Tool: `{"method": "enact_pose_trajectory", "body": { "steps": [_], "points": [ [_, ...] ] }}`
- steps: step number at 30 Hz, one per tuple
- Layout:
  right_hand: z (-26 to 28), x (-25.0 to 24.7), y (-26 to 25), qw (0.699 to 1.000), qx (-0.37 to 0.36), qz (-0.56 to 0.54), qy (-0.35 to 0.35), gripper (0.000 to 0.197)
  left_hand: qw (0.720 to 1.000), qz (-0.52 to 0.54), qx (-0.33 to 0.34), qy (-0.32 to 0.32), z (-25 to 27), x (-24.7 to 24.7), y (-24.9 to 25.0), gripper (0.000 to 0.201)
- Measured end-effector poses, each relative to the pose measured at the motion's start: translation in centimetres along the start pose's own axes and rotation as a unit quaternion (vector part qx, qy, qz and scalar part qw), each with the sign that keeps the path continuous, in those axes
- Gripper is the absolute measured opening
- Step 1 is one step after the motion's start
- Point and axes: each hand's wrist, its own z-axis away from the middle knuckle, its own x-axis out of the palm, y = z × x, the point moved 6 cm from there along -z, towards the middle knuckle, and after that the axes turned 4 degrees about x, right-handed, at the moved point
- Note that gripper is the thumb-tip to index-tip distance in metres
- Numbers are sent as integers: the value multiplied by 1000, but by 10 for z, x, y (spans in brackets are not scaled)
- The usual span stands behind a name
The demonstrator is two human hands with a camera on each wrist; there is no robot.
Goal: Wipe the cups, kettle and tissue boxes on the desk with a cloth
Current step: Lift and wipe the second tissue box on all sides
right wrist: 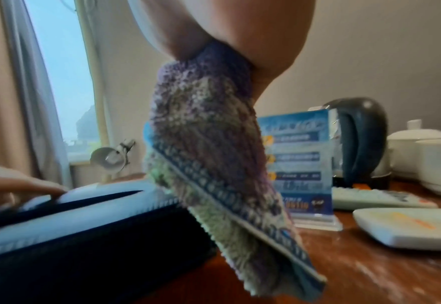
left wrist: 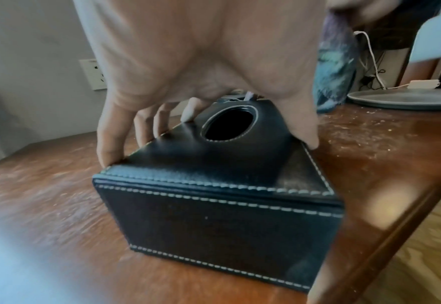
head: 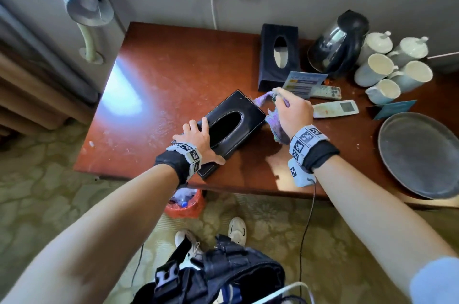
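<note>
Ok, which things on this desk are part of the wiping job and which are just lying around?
Job: cloth, near tissue box, far tissue box, kettle, cups.

Lying about: two remotes, leaflet stand, grey tray, desk lamp.

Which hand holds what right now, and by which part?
Left hand grips the near tissue box across its top at the near end, fingers on one long edge, thumb on the other. Right hand holds the cloth bunched by its upper part; the rest hangs.

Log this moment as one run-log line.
left hand: holds near tissue box on desk | right hand: grips cloth beside box | kettle, cups: untouched
</note>
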Motion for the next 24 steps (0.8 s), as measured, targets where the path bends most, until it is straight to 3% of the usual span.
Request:
{"method": "enact_pose_trajectory", "body": {
  "steps": [5, 7, 12, 17, 24],
  "points": [
    [6, 86, 5, 988, -21, 106, -112, 30, 1000, 16, -1, -12, 12, 13, -10, 142],
    [18, 100, 3, 983, -51, 149, -95, 31, 1000, 13, 1, -8, 13, 15, -12, 141],
    [87, 115, 5, 964, -210, 157, -40, 39, 1000, 1, 7, -4, 11, 14, -11, 143],
    [76, 118, 13, 976, -188, 96, -61, 37, 1000, -8, 13, 1, 10, 14, -11, 142],
    [52, 137, 19, 993, -80, 24, -86, 40, 1000, -8, -1, 9, 10, 13, -10, 140]
  ]
}}
